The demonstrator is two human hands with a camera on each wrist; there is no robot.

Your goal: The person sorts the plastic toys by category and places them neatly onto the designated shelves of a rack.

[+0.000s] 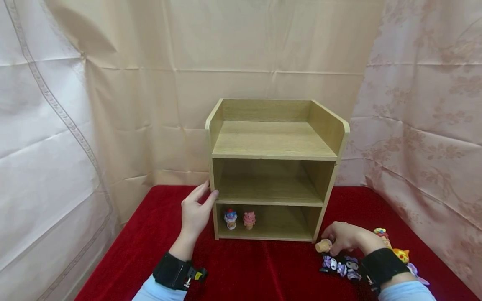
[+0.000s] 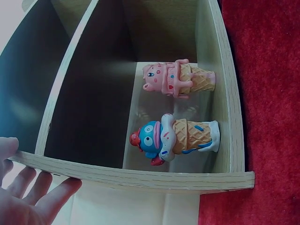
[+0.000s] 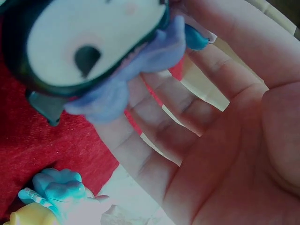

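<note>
My left hand (image 1: 196, 211) rests against the left side panel of a wooden shelf unit (image 1: 273, 158), thumb at its front edge and fingers fairly straight along the outside. On the bottom shelf stand two ice-cream-cone figurines: a blue-faced one (image 2: 159, 138) with white icing and a red top, and a pink one (image 2: 176, 78). Beside the unit's lower right corner, my right hand (image 1: 344, 236) pinches another ice-cream-cone figurine (image 1: 323, 246). Its tan cone points left, and the fingers hide its top.
Figurines with white faces and purple clothes (image 1: 340, 267) lie on the red cloth (image 1: 241, 271) below my right hand. More figurines, including an orange one (image 1: 401, 255), lie beyond the right wrist. Curtains (image 1: 263, 50) hang behind and at both sides.
</note>
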